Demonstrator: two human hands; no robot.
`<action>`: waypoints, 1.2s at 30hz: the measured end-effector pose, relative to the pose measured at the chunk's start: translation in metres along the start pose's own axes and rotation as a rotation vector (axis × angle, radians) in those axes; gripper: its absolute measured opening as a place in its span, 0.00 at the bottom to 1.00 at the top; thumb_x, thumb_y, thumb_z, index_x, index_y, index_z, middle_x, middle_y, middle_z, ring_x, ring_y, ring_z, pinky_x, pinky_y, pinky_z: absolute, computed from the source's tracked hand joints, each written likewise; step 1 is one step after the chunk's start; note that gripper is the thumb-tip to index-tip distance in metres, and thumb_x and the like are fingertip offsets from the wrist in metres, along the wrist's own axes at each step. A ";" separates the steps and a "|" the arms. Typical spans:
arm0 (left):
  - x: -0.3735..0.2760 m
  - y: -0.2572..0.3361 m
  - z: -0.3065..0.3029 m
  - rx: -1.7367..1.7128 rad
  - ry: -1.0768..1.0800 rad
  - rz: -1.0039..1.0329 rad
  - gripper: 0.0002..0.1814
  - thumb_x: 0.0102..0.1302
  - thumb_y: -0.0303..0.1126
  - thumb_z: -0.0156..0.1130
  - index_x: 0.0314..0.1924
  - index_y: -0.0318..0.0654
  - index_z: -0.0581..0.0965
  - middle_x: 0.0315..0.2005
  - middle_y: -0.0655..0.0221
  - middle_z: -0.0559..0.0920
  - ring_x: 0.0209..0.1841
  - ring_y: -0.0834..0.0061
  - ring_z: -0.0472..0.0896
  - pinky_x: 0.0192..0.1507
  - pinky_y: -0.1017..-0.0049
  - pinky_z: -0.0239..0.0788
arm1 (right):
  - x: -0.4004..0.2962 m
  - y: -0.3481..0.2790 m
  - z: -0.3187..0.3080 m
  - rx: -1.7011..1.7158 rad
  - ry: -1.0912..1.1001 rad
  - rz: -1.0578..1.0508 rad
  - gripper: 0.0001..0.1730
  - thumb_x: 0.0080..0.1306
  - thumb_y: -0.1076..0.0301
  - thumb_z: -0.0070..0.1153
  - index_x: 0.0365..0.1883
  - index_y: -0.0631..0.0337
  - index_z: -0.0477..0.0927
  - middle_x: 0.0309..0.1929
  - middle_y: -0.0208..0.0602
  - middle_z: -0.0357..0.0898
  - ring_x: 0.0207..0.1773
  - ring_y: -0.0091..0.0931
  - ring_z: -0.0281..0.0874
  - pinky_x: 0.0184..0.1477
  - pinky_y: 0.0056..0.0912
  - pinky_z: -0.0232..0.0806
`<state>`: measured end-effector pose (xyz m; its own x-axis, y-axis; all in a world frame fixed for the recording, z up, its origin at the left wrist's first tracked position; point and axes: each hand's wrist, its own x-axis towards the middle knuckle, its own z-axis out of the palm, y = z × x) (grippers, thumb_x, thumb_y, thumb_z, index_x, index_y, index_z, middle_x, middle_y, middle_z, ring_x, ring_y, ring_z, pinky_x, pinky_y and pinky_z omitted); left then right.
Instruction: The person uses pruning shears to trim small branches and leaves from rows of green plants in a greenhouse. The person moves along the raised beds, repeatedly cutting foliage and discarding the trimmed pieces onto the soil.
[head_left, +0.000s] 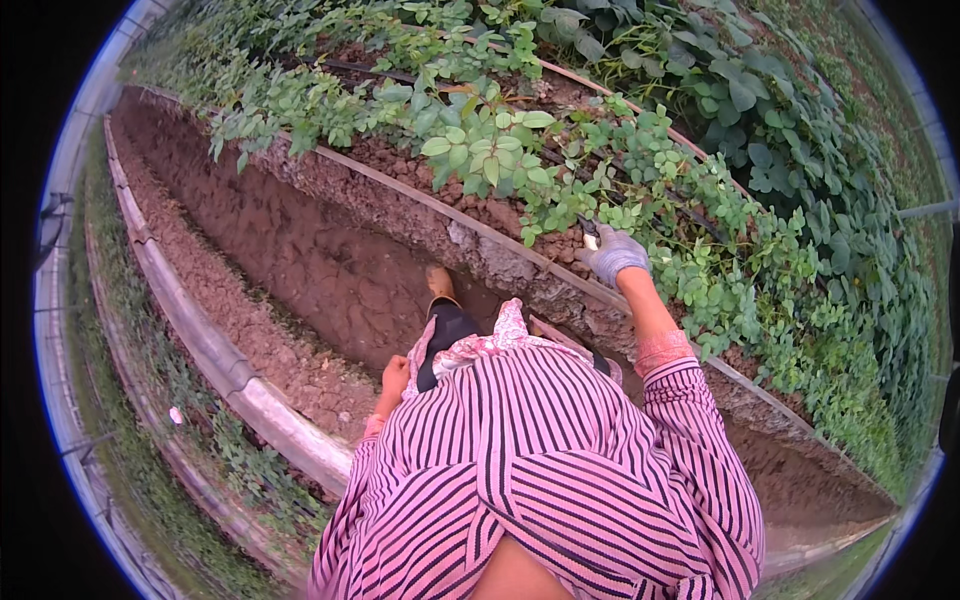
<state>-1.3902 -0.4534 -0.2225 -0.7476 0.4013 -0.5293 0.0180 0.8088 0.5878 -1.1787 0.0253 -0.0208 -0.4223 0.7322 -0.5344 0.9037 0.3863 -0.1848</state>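
My right hand, in a grey glove, is closed around pruning shears with a pale handle and dark blades. It reaches over the edge of the planted bed, and the blades point in among the low leaves of a rose-like plant. Whether the blades touch a stem cannot be told. My left hand is bare and hangs low by my left thigh, at the pink patterned cloth. Its fingers are curled, and part of them is hidden by the cloth.
A narrow board edges the raised bed. Thin dark irrigation tubing runs among the plants. Broad-leaved vines grow behind. A muddy furrow lies under my boot, with a pale concrete edging on the left.
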 end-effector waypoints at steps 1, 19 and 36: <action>0.001 -0.003 0.001 0.011 0.001 0.016 0.07 0.59 0.33 0.57 0.32 0.37 0.76 0.25 0.61 0.80 0.27 0.70 0.78 0.33 0.72 0.68 | 0.001 0.003 0.000 -0.011 -0.018 0.025 0.37 0.50 0.41 0.56 0.56 0.51 0.69 0.51 0.46 0.74 0.55 0.38 0.71 0.56 0.38 0.63; 0.016 0.145 -0.061 -0.468 -0.016 0.070 0.02 0.60 0.25 0.54 0.32 0.36 0.72 0.27 0.72 0.78 0.27 0.84 0.75 0.31 0.81 0.68 | 0.024 -0.008 0.005 1.265 -0.045 0.003 0.30 0.57 0.61 0.58 0.57 0.62 0.67 0.33 0.38 0.79 0.27 0.24 0.75 0.29 0.28 0.69; 0.027 0.445 -0.060 -0.330 0.051 0.886 0.03 0.65 0.26 0.51 0.36 0.35 0.72 0.41 0.67 0.77 0.38 0.78 0.76 0.43 0.77 0.67 | 0.024 -0.081 0.025 1.676 -0.635 -0.112 0.18 0.63 0.61 0.51 0.47 0.62 0.68 0.33 0.46 0.77 0.36 0.38 0.78 0.36 0.47 0.74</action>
<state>-1.4422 -0.1085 0.0612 -0.5800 0.7854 0.2161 0.4104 0.0526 0.9104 -1.2603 -0.0023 -0.0392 -0.7557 0.2840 -0.5902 0.1483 -0.8034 -0.5766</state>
